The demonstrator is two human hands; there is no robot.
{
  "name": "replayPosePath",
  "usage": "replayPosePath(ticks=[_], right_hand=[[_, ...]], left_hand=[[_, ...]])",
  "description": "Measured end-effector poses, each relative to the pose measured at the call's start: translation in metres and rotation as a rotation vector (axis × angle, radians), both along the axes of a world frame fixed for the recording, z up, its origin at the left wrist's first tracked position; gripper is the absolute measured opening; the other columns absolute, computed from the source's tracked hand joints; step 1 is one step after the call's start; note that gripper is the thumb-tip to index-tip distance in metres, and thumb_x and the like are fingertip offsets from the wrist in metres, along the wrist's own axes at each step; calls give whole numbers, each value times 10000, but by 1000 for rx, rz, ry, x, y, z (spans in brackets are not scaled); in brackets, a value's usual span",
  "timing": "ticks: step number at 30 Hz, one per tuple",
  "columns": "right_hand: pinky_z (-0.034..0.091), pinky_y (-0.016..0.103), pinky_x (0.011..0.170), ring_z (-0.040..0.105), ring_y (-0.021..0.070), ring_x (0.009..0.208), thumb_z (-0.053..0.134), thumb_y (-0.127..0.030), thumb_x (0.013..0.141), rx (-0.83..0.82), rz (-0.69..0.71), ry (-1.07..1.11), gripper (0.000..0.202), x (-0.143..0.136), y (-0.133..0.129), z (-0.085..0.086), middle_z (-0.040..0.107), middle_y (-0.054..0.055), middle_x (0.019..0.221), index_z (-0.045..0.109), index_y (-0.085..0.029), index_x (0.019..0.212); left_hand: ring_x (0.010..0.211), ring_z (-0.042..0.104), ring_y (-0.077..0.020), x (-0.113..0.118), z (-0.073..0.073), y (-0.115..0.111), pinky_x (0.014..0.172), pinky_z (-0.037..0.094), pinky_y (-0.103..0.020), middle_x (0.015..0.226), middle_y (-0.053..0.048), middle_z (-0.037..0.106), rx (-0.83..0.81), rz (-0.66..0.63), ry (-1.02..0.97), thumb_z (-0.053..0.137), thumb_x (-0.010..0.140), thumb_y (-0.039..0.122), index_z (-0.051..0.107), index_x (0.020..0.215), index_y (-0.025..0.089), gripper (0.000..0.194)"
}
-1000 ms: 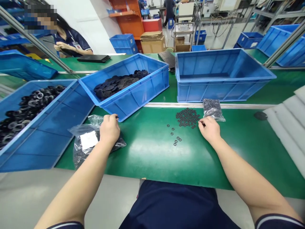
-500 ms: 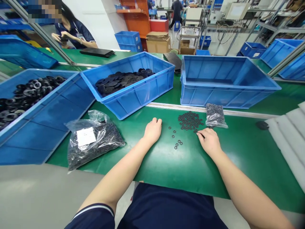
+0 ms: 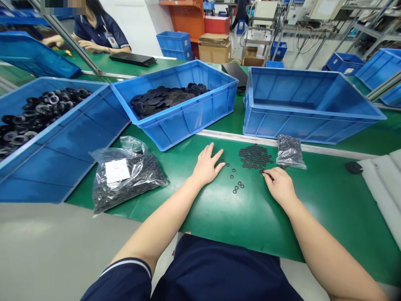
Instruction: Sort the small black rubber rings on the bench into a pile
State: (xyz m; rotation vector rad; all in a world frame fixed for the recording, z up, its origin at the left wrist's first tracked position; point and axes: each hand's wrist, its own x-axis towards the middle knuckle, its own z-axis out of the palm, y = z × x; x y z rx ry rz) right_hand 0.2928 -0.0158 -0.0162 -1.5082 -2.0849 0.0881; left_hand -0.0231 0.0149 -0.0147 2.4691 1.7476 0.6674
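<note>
My left hand lies on the green table with its fingers spread, holding nothing. A few loose small black rings are scattered just to its right. Beyond them lies a flat pile of small black rings. My right hand is at the pile's lower right edge, thumb and forefinger pinched together beside a ring; whatever is between the fingertips is hidden. Just past my right hand rests a small clear bag of black parts. To the left of my left hand sits a large clear bag of black parts with a white label.
Along the back stand a blue bin with black discs and another blue bin with its bottom visible. At left is a blue bin of black rings. White padded material lies at right. A co-worker sits across the table.
My left hand has opened from curled fingers to spread ones. My right hand stays pinched at the pile's edge. The view has shifted slightly, and the co-worker's hands have lowered to the table.
</note>
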Motion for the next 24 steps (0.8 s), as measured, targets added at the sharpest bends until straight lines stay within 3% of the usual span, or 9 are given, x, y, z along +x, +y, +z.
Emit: replayPosePath(ticks=[7, 12, 16, 24], right_hand=[[515, 359, 805, 631, 222, 818, 553, -340, 902, -54, -49, 5, 220, -4, -4, 6, 690, 81, 871, 715, -192, 898], [507, 357, 825, 630, 227, 845, 514, -310, 916, -66, -31, -19, 236, -2, -5, 7, 692, 91, 884, 713, -185, 885], [501, 356, 811, 622, 228, 824, 506, -313, 921, -88, -8, -48, 237, -4, -5, 9, 680, 91, 860, 699, -186, 868], [511, 325, 757, 624, 197, 781, 516, -290, 947, -170, 197, 44, 196, -38, -27, 16, 668, 64, 843, 684, -206, 892]], left_hand=[[1407, 446, -320, -5, -14, 5, 1134, 385, -567, 1443, -156, 550, -14, -57, -76, 454, 997, 243, 681, 1264, 206, 353], [1420, 423, -331, -8, -11, -3, 1125, 388, -561, 1506, -170, 478, 27, -144, -79, 533, 979, 290, 647, 1322, 222, 367], [1375, 480, -310, -8, -14, -1, 1128, 384, -562, 1406, -148, 584, 2, -144, -94, 519, 992, 288, 703, 1229, 223, 307], [1289, 549, -284, -11, -16, 0, 1091, 433, -512, 1325, -130, 642, 24, -95, -168, 529, 978, 264, 729, 1121, 189, 256]])
